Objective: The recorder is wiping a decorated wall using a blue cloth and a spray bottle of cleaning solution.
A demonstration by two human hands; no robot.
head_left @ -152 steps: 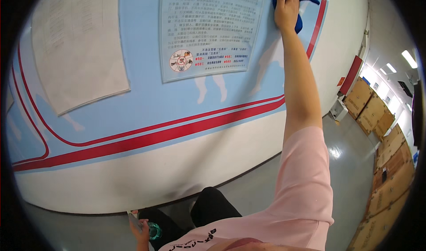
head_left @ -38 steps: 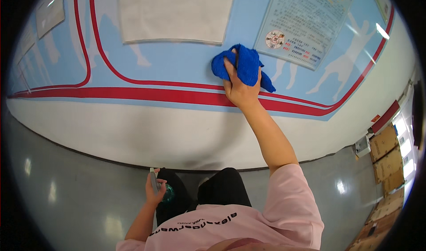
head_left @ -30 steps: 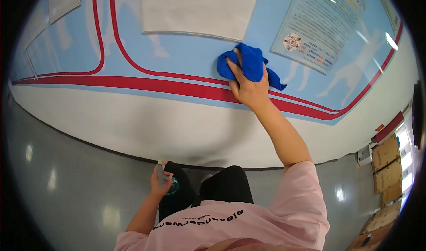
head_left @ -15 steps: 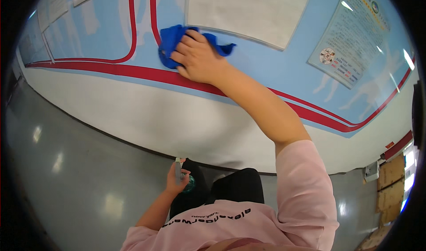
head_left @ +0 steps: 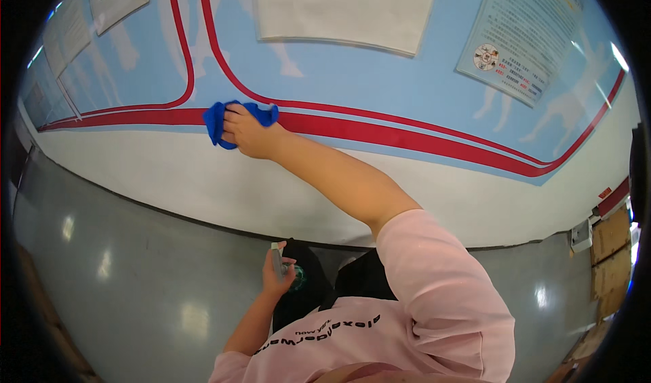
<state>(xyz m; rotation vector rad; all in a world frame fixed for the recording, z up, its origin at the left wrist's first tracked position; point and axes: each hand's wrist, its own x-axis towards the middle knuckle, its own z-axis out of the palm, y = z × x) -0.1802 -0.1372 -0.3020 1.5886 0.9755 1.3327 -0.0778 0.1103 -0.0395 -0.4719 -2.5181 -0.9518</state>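
Observation:
My right hand (head_left: 249,133) presses a crumpled blue cloth (head_left: 215,121) against the wall, its fingers closed over the fabric. The cloth lies across the thick red stripe (head_left: 359,130), and its lower edge reaches the white wall below. Down by my dark trousers, my left hand (head_left: 273,283) is closed around what looks like a spray bottle (head_left: 277,261) with a grey head and pale tip. The bottle's body is mostly hidden by the hand; something greenish shows beside the fingers.
Blank white sheets (head_left: 346,10) and a printed notice (head_left: 515,41) hang on the light blue wall panel. Below is white wall (head_left: 325,193), meeting the grey floor (head_left: 149,247) at a dark baseboard. Cardboard boxes (head_left: 610,237) and a small grey box (head_left: 581,235) stand at right.
My right hand has moved the blue cloth down and to the left, from the light blue panel onto the red stripe. The left hand still grips the bottle low down.

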